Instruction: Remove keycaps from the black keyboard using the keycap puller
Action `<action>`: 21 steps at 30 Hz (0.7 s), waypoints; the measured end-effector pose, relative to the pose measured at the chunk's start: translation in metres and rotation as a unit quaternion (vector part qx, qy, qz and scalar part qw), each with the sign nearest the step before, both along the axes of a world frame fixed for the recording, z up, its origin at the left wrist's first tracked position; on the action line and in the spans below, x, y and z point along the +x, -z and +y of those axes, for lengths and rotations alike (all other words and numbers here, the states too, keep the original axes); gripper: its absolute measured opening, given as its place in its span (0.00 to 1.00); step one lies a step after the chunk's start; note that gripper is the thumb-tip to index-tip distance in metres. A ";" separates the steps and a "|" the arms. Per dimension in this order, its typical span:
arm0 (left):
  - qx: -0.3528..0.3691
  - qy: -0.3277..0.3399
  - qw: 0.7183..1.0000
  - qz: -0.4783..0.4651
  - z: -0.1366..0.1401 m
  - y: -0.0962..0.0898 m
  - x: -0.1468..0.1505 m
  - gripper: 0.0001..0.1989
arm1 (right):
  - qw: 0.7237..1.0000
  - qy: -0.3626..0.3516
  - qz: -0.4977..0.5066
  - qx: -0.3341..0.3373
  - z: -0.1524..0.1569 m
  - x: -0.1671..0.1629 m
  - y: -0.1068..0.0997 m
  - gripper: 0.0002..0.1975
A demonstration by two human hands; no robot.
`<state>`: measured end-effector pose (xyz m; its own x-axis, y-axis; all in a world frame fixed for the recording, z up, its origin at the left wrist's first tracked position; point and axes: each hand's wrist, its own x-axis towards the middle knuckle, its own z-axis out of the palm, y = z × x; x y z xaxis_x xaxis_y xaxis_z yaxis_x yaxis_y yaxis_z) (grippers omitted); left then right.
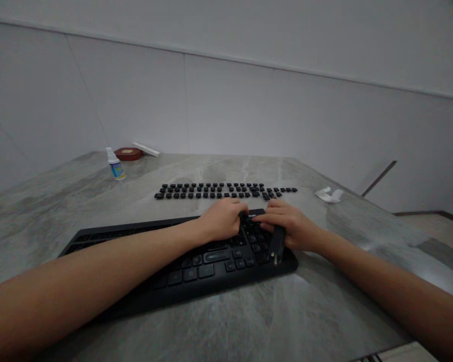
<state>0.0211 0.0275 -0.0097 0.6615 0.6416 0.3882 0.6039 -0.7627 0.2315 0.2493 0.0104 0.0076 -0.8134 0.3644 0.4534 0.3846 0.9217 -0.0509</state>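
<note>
A black keyboard [215, 256] lies at a slant on the marbled table, partly covered by my left forearm. Over its upper right part my left hand [224, 217] is closed, fingertips curled down at the keys; whatever they pinch is hidden. My right hand [289, 221] is closed around a black tool [277, 244] with a small metal tip that points toward me. Its index finger reaches to the keyboard's top right edge, close to my left fingertips. Behind the keyboard, loose black keycaps [206, 195] are laid out in rows.
A white spray bottle [116, 165] with a blue label stands at the back left. Behind it are a reddish-brown box [128, 154] and a white bar-shaped object [146, 149]. Crumpled white tissue [329, 195] lies to the right, near the table's edge. A wall rises behind the table.
</note>
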 end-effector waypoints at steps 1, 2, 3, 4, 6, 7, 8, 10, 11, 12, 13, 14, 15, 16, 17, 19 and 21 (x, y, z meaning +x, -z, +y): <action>-0.004 -0.004 1.000 0.003 0.000 -0.001 0.000 0.17 | 1.000 -0.005 -0.005 -0.002 0.001 -0.001 0.001 0.10; -0.006 -0.006 1.000 0.006 -0.001 -0.001 0.000 0.17 | 1.000 -0.008 -0.009 -0.007 0.001 -0.001 0.002 0.09; -0.007 -0.007 1.000 0.007 -0.001 -0.001 0.000 0.17 | 1.000 -0.010 -0.010 -0.013 0.001 -0.002 0.003 0.09; -0.007 -0.007 1.000 0.008 -0.001 -0.001 0.000 0.17 | 1.000 -0.011 -0.007 -0.020 0.001 -0.002 0.003 0.08; -0.008 -0.005 1.000 0.008 0.000 -0.001 0.000 0.17 | 1.000 -0.009 0.007 -0.029 0.000 -0.002 0.002 0.07; -0.009 -0.004 1.000 0.008 0.000 -0.001 -0.001 0.17 | 0.999 -0.008 0.014 -0.030 0.000 -0.002 0.002 0.06; -0.010 -0.003 1.000 0.008 0.000 -0.001 -0.001 0.17 | 0.999 -0.009 0.019 -0.030 -0.001 -0.002 0.001 0.06; -0.010 -0.001 1.000 0.006 0.000 0.000 -0.001 0.17 | 0.999 -0.007 0.027 -0.025 -0.001 -0.002 0.000 0.06; -0.009 0.000 1.000 0.005 0.000 0.000 -0.001 0.16 | 0.999 -0.004 0.030 -0.022 -0.001 -0.002 -0.001 0.06; -0.009 0.000 1.000 0.005 0.000 0.000 -0.001 0.16 | 0.999 -0.001 0.032 -0.019 0.000 0.000 -0.002 0.06; -0.008 0.000 1.000 0.006 0.000 -0.001 -0.001 0.17 | 0.999 0.006 0.031 -0.014 0.002 0.003 -0.004 0.07; -0.008 -0.001 1.000 0.007 0.000 -0.001 -0.001 0.17 | 1.000 0.015 0.024 -0.009 0.004 0.007 -0.007 0.07; -0.009 -0.002 1.000 0.008 0.000 -0.001 -0.001 0.17 | 1.000 0.029 0.012 -0.001 0.007 0.014 -0.011 0.08; -0.011 -0.003 1.000 0.011 0.000 -0.001 -0.001 0.17 | 0.999 0.049 -0.008 0.006 0.011 0.022 -0.015 0.08; -0.013 -0.003 1.000 0.013 0.000 -0.001 -0.001 0.17 | 0.996 0.081 -0.036 0.006 0.015 0.031 -0.019 0.08; -0.014 -0.003 1.000 0.015 0.000 -0.001 -0.001 0.17 | 0.980 0.168 -0.105 -0.009 0.024 0.054 -0.027 0.12; -0.012 -0.001 1.000 0.015 0.000 -0.001 -0.001 0.16 | 0.947 0.272 -0.165 -0.034 0.034 0.078 -0.031 0.16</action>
<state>0.0200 0.0278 -0.0091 0.6717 0.6516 0.3525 0.6123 -0.7561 0.2311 0.3270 0.0447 0.0389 -0.5910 0.7893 0.1668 0.8066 0.5821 0.1032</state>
